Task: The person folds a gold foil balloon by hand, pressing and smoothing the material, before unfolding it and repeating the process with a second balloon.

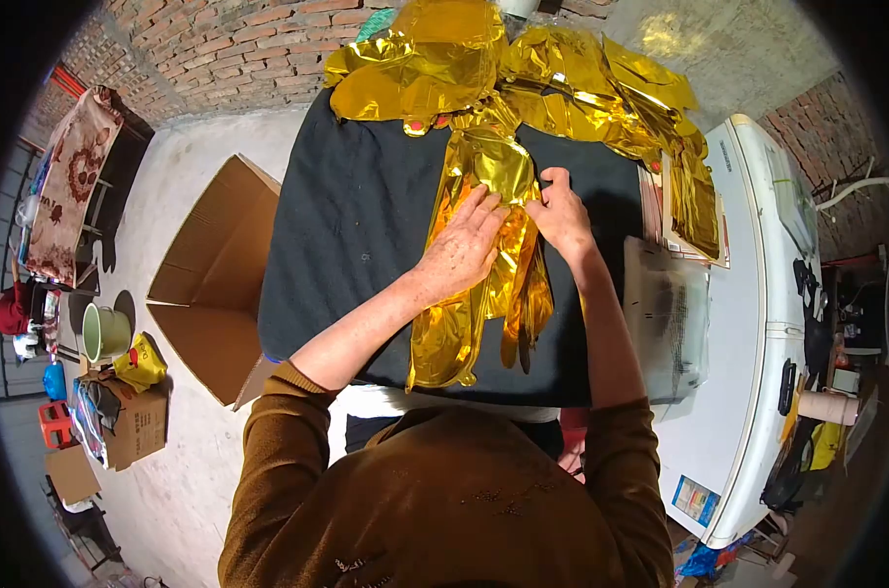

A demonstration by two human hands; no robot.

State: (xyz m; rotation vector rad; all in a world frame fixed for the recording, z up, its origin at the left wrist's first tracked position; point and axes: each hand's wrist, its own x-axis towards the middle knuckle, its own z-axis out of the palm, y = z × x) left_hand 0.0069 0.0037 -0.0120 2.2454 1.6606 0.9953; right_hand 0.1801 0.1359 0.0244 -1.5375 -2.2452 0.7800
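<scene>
Shiny gold foil sheets [454,343] lie in a long, crinkled bundle down the middle of a table with a dark cloth [346,225]. My left hand [464,245] rests flat on this foil, fingers stretched out over its upper part. At the foil's right edge, my right hand [564,211] has its thumb and forefinger bent toward each other; whether a bit of foil is between them is too small to tell. More gold foil [425,69] is heaped along the far edge, with another pile [601,93] to its right.
An open cardboard box [219,265] stands left of the table. To the right are a clear plastic container [665,323] and a white fridge-like appliance [733,392]. A green bucket [104,331] and a smaller carton [139,431] sit on the floor at far left.
</scene>
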